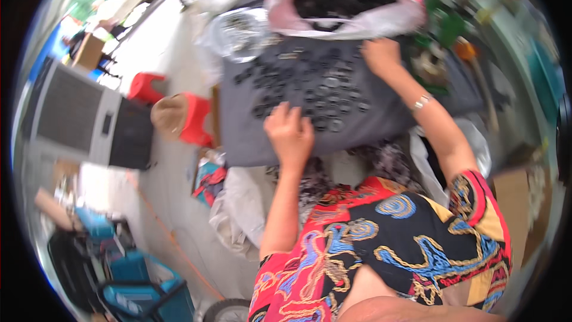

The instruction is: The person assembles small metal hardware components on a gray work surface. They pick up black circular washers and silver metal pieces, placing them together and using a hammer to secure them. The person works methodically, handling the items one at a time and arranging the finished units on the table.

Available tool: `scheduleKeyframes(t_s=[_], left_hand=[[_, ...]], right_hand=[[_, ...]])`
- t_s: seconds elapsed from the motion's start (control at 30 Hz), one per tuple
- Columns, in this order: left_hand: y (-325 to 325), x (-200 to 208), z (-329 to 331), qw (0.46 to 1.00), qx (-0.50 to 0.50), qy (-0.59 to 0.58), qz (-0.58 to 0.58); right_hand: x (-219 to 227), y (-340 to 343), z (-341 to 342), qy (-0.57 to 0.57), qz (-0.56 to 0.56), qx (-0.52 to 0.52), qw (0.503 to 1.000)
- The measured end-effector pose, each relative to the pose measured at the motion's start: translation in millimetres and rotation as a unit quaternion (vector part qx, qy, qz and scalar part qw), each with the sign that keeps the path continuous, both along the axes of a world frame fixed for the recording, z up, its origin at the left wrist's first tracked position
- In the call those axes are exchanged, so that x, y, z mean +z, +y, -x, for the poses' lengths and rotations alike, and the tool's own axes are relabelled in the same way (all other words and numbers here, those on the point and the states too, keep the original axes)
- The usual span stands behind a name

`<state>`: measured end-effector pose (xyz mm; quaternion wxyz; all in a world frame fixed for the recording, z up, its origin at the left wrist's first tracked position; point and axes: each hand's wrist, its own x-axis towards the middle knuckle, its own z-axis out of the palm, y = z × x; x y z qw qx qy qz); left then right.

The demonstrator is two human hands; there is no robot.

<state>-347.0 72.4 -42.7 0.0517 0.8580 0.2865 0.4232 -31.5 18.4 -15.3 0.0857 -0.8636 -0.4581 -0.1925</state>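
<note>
Many small black round parts [328,104], ring-like with greyish centres, are spread on a dark grey cloth-covered table [250,143]. My left hand [291,134] is over their near left edge, its fingers extended and a little apart; I see nothing held in it. My right hand [381,56] is farther off, at the near edge of a pink and white plastic bag [357,27]. Blur hides what its fingers hold, if anything. Through the bag's opening shows a mass of black pieces [345,1]. A clear plastic-lined bowl [241,36] with small pieces stands left of the bag.
Green bottles [450,27] and an orange-headed tool with a wooden handle [476,65] lie at the right. Red stools [199,120] stand left of the table, near a grey and black box [77,116]. A white bag [426,158] hangs by my right arm.
</note>
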Motion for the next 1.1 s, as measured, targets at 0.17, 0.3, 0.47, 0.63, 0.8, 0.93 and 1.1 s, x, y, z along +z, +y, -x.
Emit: scheduleKeyframes(t_s=[0.17, 0.3, 0.47, 0.63, 0.8, 0.93, 1.1], left_hand=[[-3, -5, -11, 1.000, -0.005, -0.007, 0.000], [0, -4, -5, 1.000, 0.004, 0.006, 0.003], [6, -17, -2, 1.000, 0.020, 0.022, -0.005], [8, -18, -9, 1.000, 0.003, 0.030, -0.004], [7, -19, -11, 1.000, -0.001, 0.021, 0.000], [6, -22, -9, 1.000, -0.006, 0.016, 0.005], [6, -24, -8, 1.000, 0.001, 0.013, 0.005]], right_hand=[[-5, -17, -15, -0.039, -0.015, 0.006, 0.999], [9, -27, 3, 0.003, -0.089, 0.080, 0.993], [-17, -53, 53, 0.134, -0.084, 0.157, 0.975], [-41, -37, 51, 0.117, -0.143, 0.202, 0.962], [-20, -27, 23, 0.011, -0.089, 0.082, 0.993], [-15, -18, -1, 0.030, 0.033, 0.003, 0.999], [-16, -23, -11, 0.018, -0.013, 0.031, 0.999]])
